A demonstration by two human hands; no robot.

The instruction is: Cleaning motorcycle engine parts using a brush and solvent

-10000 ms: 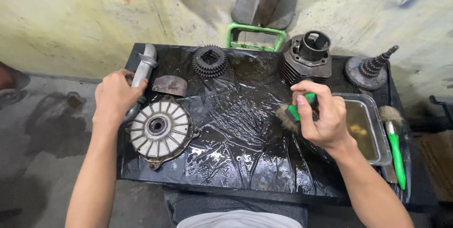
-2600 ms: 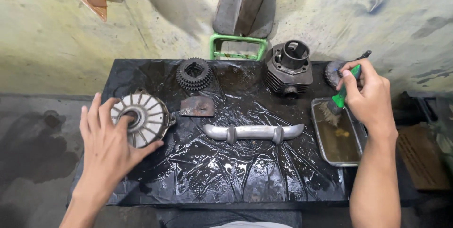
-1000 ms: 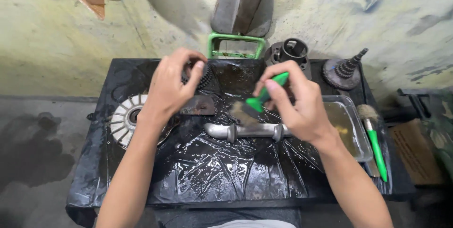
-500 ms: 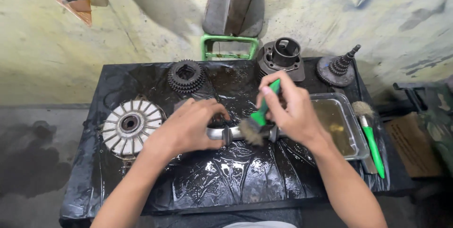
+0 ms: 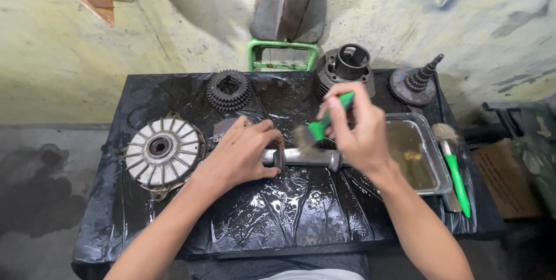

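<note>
The left hand presses down on one end of a long grey metal bar, fingers curled over it so that it is pinned flat on the black plastic sheet covering the small table. The right hand is clenched around the green handle of a brush, with the worn bristles touching the top of the bar near its middle, just beside one of its raised collars. The bar lies crosswise at the centre of the sheet, its right end hidden under the right hand. Its exposed stretch looks pale and fairly clean, yet the sheet around it is wet and oily, so the scrubbing seems to be under way rather than finished; how clean the covered ends are cannot be told. Just right of the right hand sits a shallow metal tray holding brownish liquid, and beside it lies a second brush with a green handle. To the left rests a finned round drum; behind the hands stand a cluster of dark gears, a finned engine cylinder and a stepped gear shaft, all untouched and dull with grime.
</note>
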